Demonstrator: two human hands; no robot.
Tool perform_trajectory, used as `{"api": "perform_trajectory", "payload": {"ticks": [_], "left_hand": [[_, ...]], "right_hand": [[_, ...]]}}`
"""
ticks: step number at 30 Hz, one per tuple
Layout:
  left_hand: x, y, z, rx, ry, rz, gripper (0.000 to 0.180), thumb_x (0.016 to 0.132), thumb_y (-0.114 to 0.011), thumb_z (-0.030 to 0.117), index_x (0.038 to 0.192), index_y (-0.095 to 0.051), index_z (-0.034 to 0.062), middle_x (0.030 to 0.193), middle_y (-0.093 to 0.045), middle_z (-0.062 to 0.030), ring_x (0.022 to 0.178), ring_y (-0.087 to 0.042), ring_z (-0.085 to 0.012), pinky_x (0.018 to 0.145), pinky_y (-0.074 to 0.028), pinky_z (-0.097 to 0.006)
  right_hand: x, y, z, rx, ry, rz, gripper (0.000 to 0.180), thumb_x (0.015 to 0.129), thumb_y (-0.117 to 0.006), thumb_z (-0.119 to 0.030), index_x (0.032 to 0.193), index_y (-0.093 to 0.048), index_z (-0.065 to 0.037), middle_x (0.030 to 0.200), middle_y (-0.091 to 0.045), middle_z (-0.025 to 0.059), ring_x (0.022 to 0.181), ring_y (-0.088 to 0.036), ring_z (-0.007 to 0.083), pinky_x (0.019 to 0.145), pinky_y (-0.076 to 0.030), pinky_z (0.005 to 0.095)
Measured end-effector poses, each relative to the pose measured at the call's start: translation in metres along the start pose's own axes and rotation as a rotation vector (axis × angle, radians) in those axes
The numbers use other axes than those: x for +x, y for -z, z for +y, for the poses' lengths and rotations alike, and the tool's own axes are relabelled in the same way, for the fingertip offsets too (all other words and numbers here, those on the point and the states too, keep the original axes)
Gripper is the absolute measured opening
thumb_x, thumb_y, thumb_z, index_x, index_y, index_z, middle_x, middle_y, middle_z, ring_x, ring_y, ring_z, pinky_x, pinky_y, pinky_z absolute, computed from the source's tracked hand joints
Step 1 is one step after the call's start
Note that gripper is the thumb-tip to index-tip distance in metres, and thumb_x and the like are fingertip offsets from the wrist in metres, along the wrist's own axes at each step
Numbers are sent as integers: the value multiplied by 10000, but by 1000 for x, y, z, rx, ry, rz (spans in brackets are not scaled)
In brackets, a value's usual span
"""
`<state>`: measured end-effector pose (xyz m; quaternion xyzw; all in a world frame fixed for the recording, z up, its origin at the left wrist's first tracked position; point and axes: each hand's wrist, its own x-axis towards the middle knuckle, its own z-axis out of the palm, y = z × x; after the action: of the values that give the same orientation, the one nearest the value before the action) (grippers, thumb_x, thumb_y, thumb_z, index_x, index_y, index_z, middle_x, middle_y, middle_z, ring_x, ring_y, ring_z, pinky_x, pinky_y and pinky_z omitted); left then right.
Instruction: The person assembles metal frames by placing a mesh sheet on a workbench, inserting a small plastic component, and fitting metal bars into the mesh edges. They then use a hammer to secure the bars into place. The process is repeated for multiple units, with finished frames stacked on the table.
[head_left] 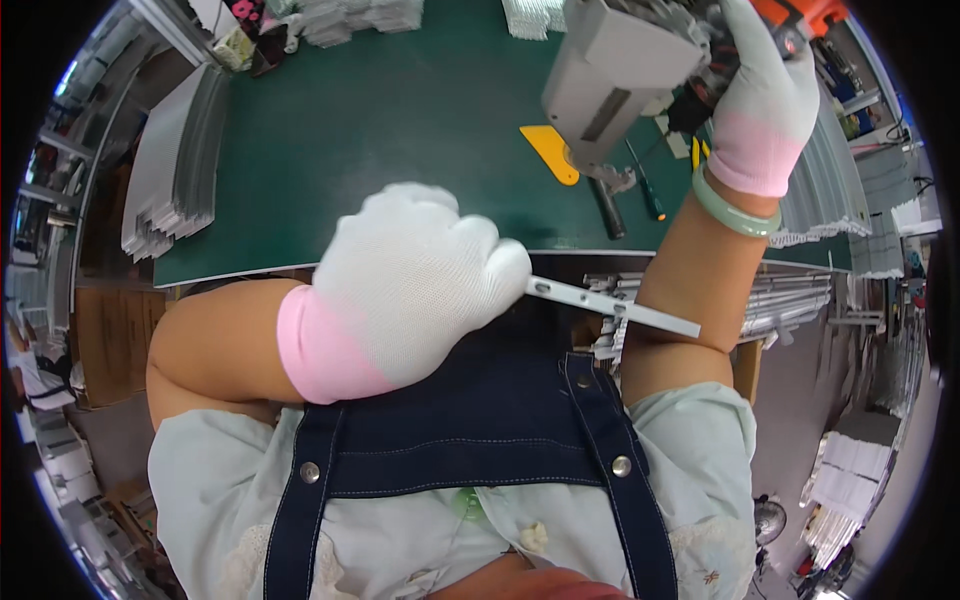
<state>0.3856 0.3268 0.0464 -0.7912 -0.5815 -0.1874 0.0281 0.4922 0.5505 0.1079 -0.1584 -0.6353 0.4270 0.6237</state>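
Observation:
My left hand (410,285), in a white knit glove with a pink cuff, is closed in front of my chest. From its thumb side sticks out a narrow pale strip with holes (620,308), slanting down to the right past my right forearm. My right hand (768,105), gloved alike, is at the upper right, wrapped round a power tool with orange and black parts (800,18). A bulky grey housing (625,75) hangs beside that tool over the table. Part of the tool is cut off by the frame's top edge.
On the green table (400,120) lie a yellow scraper (550,155), a dark-handled hammer (608,208) and a screwdriver (648,185). Stacks of grey metal profiles (180,160) stand at the left and right. More pale strips (785,303) lie below the table's front edge.

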Motion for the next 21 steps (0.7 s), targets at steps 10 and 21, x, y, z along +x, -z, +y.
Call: {"api": "perform_trajectory", "payload": {"ticks": [10, 21], "left_hand": [[6, -18, -8, -135, 11, -47, 266, 663, -740, 38, 865, -570, 76, 697, -596, -83, 639, -607, -330, 568, -462, -429], [13, -22, -13, -166, -40, 45, 228, 702, -751, 84, 888, -620, 89, 707, -608, -90, 651, -614, -321, 579, -465, -433]], "right_hand": [[0, -2, 16, 107, 7, -200, 168, 913, -659, -119, 1051, -650, -22, 879, -668, 22, 749, -611, 87, 694, -485, 237], [-3, -3, 15, 179, 27, -115, 90, 915, -659, -126, 960, -638, -50, 813, -642, -3, 702, -592, 90, 657, -467, 227]]}}
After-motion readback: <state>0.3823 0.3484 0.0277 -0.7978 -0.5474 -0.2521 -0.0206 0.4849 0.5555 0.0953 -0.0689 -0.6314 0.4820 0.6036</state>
